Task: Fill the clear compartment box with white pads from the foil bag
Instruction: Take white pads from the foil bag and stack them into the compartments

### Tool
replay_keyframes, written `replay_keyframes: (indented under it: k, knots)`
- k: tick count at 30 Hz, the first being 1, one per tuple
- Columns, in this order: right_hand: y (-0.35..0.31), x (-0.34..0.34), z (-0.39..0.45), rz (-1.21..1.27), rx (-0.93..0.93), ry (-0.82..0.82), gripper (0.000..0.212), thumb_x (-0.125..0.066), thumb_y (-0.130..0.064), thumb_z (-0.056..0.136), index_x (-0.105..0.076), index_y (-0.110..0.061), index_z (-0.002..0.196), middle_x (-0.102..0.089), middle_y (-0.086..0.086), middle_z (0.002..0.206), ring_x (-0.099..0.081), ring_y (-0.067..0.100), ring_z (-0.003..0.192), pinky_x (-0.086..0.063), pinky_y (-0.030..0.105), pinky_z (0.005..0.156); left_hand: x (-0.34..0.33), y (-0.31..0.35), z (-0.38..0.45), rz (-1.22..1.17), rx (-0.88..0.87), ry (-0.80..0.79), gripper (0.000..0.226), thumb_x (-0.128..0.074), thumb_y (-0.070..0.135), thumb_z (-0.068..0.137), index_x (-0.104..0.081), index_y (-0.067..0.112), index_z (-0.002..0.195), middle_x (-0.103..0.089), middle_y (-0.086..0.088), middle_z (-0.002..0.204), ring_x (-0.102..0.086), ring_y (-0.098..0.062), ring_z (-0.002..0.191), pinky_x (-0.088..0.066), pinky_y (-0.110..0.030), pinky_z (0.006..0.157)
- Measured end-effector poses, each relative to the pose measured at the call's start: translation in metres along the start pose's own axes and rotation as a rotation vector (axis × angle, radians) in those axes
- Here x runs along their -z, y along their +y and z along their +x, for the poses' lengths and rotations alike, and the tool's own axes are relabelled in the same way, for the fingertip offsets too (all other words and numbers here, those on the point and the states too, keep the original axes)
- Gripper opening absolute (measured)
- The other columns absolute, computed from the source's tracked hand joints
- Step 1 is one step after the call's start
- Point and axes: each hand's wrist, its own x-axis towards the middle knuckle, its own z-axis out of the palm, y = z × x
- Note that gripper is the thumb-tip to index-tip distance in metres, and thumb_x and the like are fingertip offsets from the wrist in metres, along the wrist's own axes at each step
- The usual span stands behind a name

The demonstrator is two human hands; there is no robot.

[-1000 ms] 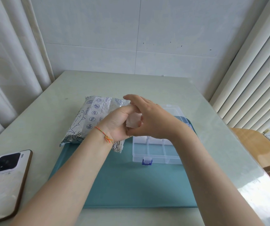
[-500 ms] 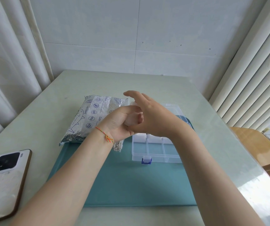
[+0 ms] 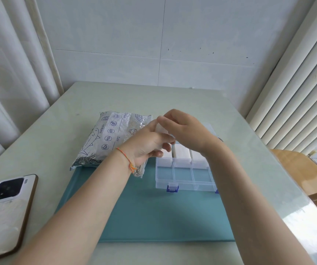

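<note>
Head view, hands: I see my left hand and right hand meeting above the far-left part of the box, both holding a white pad.
Fingers: left fingers are curled round the pad's lower part; the right thumb and forefinger pinch its top edge.
Pad: held up in the air, just above the box's far row, not yet in a compartment.
Box: clear, lid open, on the teal mat; the far compartments already show white pads, the near row looks empty.
Bag: foil bag lies left of the box, partly on the mat, partly on the surface.
Phone: a phone lies near left, well apart.
Step, my judgement: I would square the pad between both hands, line it up with an empty compartment, lower it flat and let go only once it sits inside the dividers.
Risk: a tilted pad could catch on a divider.
</note>
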Motion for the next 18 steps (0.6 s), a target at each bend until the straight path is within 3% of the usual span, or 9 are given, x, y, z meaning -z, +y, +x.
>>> replay_keyframes:
  k: [4, 7, 9, 11, 13, 15, 18]
  knots:
    - [0.006, -0.012, 0.006, -0.136, -0.014, 0.100, 0.025, -0.057, -0.040, 0.090, -0.059, -0.016, 0.095, -0.062, 0.000, 0.092, -0.059, 0.014, 0.080, -0.042, 0.025, 0.063, -0.006, 0.003, -0.002, 0.044, -0.039, 0.005, 0.037, -0.054, 0.008, 0.064, -0.059, 0.019, 0.098, -0.053, 0.007, 0.062, -0.047, -0.012, 0.056, -0.029, -0.020, 0.048]
    - [0.007, -0.010, 0.007, -0.124, -0.015, 0.085, 0.028, -0.054, -0.040, 0.094, -0.060, -0.013, 0.097, -0.063, -0.001, 0.091, -0.057, 0.015, 0.083, -0.044, 0.027, 0.068, -0.005, 0.001, 0.001, 0.021, -0.023, 0.029, 0.051, -0.055, 0.010, 0.065, -0.055, 0.013, 0.116, -0.050, 0.006, 0.062, -0.044, -0.011, 0.051, -0.036, -0.020, 0.046]
    - [0.007, -0.006, 0.004, -0.044, 0.003, 0.003, 0.038, -0.055, -0.050, 0.093, -0.060, -0.014, 0.102, -0.062, -0.004, 0.095, -0.057, 0.009, 0.085, -0.044, 0.024, 0.071, -0.003, 0.001, 0.001, -0.006, -0.032, 0.004, 0.037, -0.055, 0.007, 0.076, -0.056, 0.015, 0.112, -0.052, 0.007, 0.062, -0.045, -0.012, 0.054, -0.040, -0.021, 0.049]
    - [0.007, -0.004, 0.002, -0.003, 0.050, -0.060, 0.048, -0.066, -0.054, 0.082, -0.055, -0.020, 0.114, -0.060, -0.007, 0.110, -0.057, 0.005, 0.100, -0.044, 0.018, 0.079, 0.003, 0.000, 0.003, -0.096, -0.035, -0.007, 0.029, -0.049, 0.004, 0.088, -0.055, 0.019, 0.112, -0.062, 0.008, 0.073, -0.053, -0.014, 0.062, -0.046, -0.024, 0.054]
    - [0.007, -0.004, 0.000, -0.052, 0.112, -0.105, 0.070, -0.082, -0.045, 0.071, -0.046, -0.027, 0.128, -0.053, -0.010, 0.123, -0.050, 0.004, 0.114, -0.042, 0.011, 0.080, 0.008, -0.001, 0.005, -0.239, -0.007, 0.034, 0.037, -0.047, -0.005, 0.089, -0.055, 0.017, 0.118, -0.065, 0.005, 0.086, -0.061, -0.015, 0.068, -0.048, -0.029, 0.060]
    - [0.006, -0.009, -0.002, -0.115, 0.178, -0.125, 0.086, -0.087, -0.037, 0.065, -0.038, -0.032, 0.136, -0.048, -0.009, 0.126, -0.049, 0.005, 0.114, -0.043, 0.010, 0.082, 0.010, 0.000, 0.006, -0.289, -0.003, 0.044, 0.031, -0.043, -0.010, 0.089, -0.061, 0.012, 0.099, -0.063, 0.003, 0.086, -0.060, -0.015, 0.066, -0.043, -0.028, 0.062]
    - [0.003, -0.019, -0.003, -0.225, 0.268, -0.091, 0.088, -0.085, -0.031, 0.068, -0.036, -0.030, 0.141, -0.047, -0.005, 0.123, -0.055, 0.014, 0.103, -0.050, 0.029, 0.091, 0.007, 0.003, 0.005, -0.284, 0.034, 0.009, 0.029, -0.040, -0.003, 0.093, -0.055, 0.015, 0.076, -0.057, 0.004, 0.059, -0.055, -0.008, 0.049, -0.042, -0.019, 0.046]
